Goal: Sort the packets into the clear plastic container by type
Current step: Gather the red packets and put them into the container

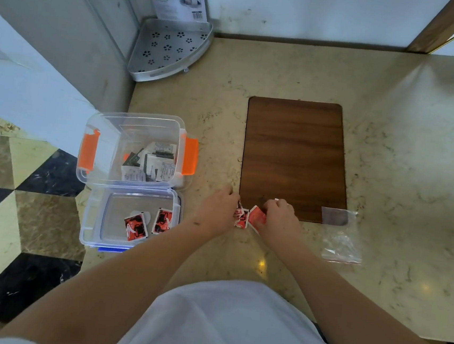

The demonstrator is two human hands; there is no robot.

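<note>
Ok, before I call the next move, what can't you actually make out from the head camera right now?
- Number of red-and-white packets: the left hand and right hand bunch and cover them.
- Each hand's grip: fingers curl underneath, out of sight.
- Print on the white and dark packets in the clear plastic container with orange latches: too small.
- Clear zip bag: any contents lost in glare.

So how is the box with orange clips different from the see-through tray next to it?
The box with orange clips is deep and holds white and dark packets. The see-through tray is shallow, has blue edging and holds two red packets. The box sits farther from the person, the tray nearer. Both are clear plastic.
</note>
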